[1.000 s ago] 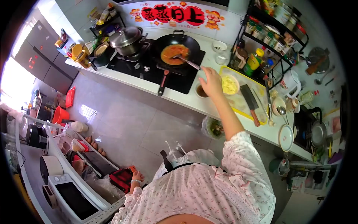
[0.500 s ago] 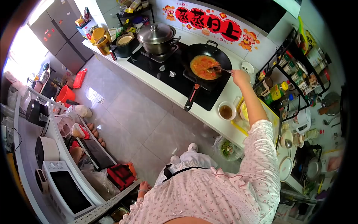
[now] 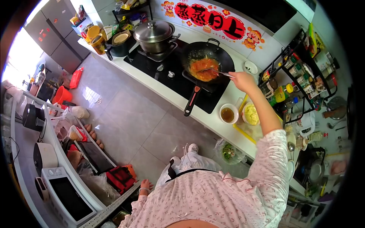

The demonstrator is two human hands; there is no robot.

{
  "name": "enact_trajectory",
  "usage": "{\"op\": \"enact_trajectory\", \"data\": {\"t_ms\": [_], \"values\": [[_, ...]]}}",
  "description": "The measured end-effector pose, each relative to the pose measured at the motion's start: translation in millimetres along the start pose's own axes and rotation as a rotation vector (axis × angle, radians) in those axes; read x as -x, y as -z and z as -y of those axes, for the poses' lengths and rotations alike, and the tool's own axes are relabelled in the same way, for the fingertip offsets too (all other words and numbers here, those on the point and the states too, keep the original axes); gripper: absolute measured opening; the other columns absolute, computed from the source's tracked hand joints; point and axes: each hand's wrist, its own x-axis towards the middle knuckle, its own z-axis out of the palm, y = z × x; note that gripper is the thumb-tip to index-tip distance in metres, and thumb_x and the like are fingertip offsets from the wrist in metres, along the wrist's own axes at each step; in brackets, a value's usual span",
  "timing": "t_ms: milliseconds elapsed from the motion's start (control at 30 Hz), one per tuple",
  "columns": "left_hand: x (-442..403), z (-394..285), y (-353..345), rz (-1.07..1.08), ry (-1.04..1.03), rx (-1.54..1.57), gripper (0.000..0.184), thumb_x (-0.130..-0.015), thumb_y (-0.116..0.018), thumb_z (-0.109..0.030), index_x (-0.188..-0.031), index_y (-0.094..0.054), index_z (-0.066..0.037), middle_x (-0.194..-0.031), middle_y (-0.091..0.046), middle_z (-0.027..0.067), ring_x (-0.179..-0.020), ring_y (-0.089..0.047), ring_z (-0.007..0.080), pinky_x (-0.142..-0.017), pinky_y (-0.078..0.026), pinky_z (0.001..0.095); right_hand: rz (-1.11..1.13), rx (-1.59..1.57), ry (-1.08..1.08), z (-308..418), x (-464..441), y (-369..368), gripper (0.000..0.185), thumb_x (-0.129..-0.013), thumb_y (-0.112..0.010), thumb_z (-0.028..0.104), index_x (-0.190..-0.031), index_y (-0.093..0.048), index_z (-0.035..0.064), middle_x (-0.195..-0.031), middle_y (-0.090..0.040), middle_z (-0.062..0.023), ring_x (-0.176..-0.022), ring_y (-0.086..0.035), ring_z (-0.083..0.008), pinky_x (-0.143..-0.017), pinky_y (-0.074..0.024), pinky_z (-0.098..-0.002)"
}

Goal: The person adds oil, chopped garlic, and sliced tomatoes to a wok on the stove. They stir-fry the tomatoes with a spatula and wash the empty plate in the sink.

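Note:
My right hand [image 3: 243, 81] is closed round the handle of a metal spatula [image 3: 225, 74]. The tip of the spatula rests in the red-orange tomato mixture [image 3: 203, 67] inside a black wok [image 3: 190, 53]. This wok sits on the right part of the black glass hob [image 3: 152, 72], its long handle pointing toward me. Down at my left side, my left hand [image 3: 145, 186] hangs by the edge of the white shelf unit, fingers slightly apart and holding nothing. A bracelet circles that wrist.
A lidded steel pot [image 3: 154, 38] stands on the hob's left side. Right of the hob are a bowl of brown liquid [image 3: 227, 114], a bowl of yellow food [image 3: 251, 114] and a black spice rack [image 3: 292, 72]. A bag of greens [image 3: 229, 152] hangs at the counter's front.
My right hand has shifted slightly left and down with the spatula. The tomato mixture is now gathered more toward the wok's near side, baring the far side. My left hand has risen slightly.

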Motion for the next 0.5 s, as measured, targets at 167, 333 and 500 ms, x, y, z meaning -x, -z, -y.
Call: {"op": "enact_trajectory", "data": {"t_ms": [167, 333, 500], "values": [[-1, -14, -3, 0.000, -0.020, -0.015, 0.040, -0.076, -0.045, -0.031, -0.109, -0.030, -0.015, -0.087, -0.049, 0.0103, -0.061, -0.054, 0.0239, -0.048, -0.043, 0.0354, 0.075, 0.097, -0.048, -7, 19, -2, 0.022, -0.073, -0.046, 0.022, -0.093, -0.054, 0.0156, -0.077, -0.057, -0.0080, -0.071, -0.054, -0.0245, -0.059, -0.0425, -0.0358], [9, -20, 0, -0.029, -0.044, -0.010, 0.041, -0.076, -0.045, -0.031, -0.110, -0.029, -0.015, -0.089, -0.049, 0.0107, -0.062, -0.055, 0.0244, -0.048, -0.043, 0.0358, 0.010, 0.083, -0.192, -15, -16, -42, 0.016, -0.073, -0.045, 0.023, -0.083, -0.055, 0.0131, -0.075, -0.057, -0.0084, -0.071, -0.054, -0.0249, -0.058, -0.0424, -0.0370], [4, -5, 13, -0.023, -0.003, 0.062, 0.043, -0.076, -0.045, -0.032, -0.111, -0.028, -0.015, -0.089, -0.049, 0.0108, -0.062, -0.055, 0.0249, -0.049, -0.044, 0.0372, -0.038, 0.009, -0.192, -4, -43, -68, 0.017, -0.073, -0.046, 0.024, -0.084, -0.053, 0.0127, -0.074, -0.057, -0.0084, -0.071, -0.055, -0.0253, -0.058, -0.0427, -0.0375]]}}
